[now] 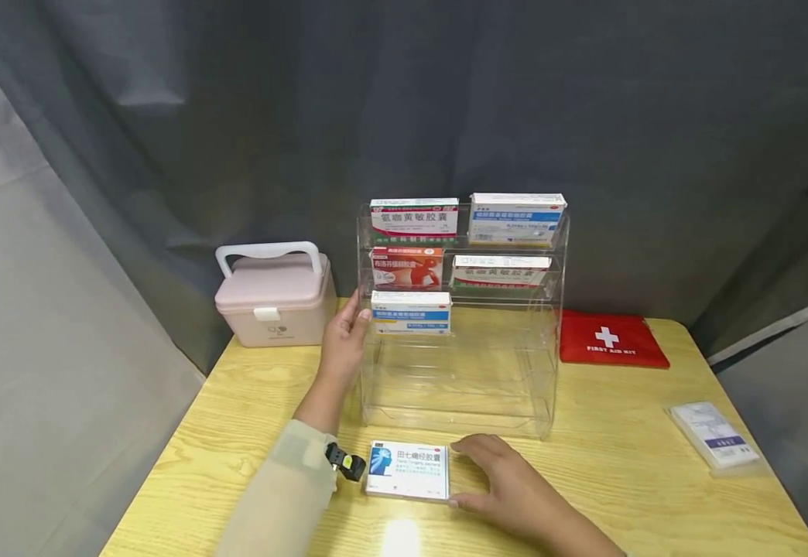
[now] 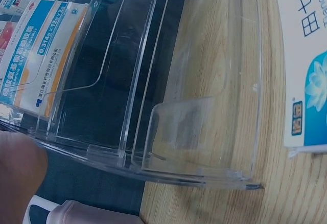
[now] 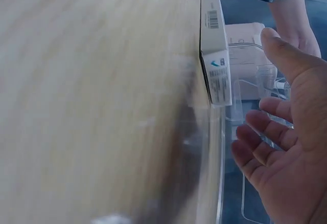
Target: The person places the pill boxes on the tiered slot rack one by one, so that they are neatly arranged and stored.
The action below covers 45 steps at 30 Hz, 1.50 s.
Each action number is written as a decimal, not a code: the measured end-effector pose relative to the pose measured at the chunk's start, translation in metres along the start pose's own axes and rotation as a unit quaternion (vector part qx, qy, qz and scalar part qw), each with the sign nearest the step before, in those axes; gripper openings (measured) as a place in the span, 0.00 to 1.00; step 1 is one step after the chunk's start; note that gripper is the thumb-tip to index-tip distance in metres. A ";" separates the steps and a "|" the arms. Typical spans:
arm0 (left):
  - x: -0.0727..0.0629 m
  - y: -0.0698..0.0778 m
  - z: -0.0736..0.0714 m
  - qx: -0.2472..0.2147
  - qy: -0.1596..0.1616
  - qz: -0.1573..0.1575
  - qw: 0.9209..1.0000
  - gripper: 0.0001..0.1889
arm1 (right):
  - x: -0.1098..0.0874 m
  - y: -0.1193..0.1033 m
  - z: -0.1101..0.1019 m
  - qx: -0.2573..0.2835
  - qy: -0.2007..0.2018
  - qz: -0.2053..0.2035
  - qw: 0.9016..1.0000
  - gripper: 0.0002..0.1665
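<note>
A clear plastic display rack [image 1: 446,422] stands on the table with medicine boxes in its upper tiers. My left hand [image 1: 343,344] grips the rack's left side edge, thumb at the front; only part of that hand [image 2: 20,170] shows in the left wrist view. In front of the rack, a white and blue medicine box [image 1: 407,470] lies flat, printed side up. Just right of this box is my right hand [image 1: 505,483], thumb and fingers spread around its right end. The right wrist view shows that palm [image 3: 286,173] holding nothing, fingers loosely bent.
A pink lidded case [image 1: 275,302] with a white handle stands left of the rack. To the right lie a red first aid pouch [image 1: 611,340] and a plastic-wrapped white pack [image 1: 713,435]. A dark curtain [image 1: 404,100] hangs behind the table.
</note>
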<state>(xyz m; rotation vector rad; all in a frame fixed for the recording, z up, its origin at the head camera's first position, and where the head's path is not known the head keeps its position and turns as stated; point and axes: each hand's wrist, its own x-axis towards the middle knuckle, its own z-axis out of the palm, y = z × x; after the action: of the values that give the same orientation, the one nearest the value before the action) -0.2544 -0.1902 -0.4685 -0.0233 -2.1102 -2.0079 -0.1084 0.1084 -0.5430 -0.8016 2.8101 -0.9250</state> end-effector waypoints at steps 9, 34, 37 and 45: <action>0.000 -0.001 -0.004 -0.008 0.006 -0.002 1.000 0.30 | 0.010 -0.004 0.012 0.014 -0.018 0.026 0.999 0.52; 0.002 -0.001 0.000 -0.027 0.000 0.004 1.000 0.29 | 0.027 -0.005 0.025 0.016 -0.052 0.032 0.998 0.50; 0.002 -0.001 0.000 -0.030 0.000 0.005 1.000 0.29 | 0.027 -0.005 0.026 0.016 -0.052 0.037 0.998 0.50; 0.000 0.001 0.001 -0.018 0.003 -0.006 1.000 0.29 | 0.025 -0.005 0.027 0.036 -0.045 0.042 0.997 0.50</action>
<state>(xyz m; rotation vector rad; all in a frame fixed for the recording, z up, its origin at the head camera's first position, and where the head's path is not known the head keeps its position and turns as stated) -0.2549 -0.1890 -0.4674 -0.0115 -2.0745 -2.0506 -0.1210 0.0781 -0.5599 -0.6922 2.6945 -0.9480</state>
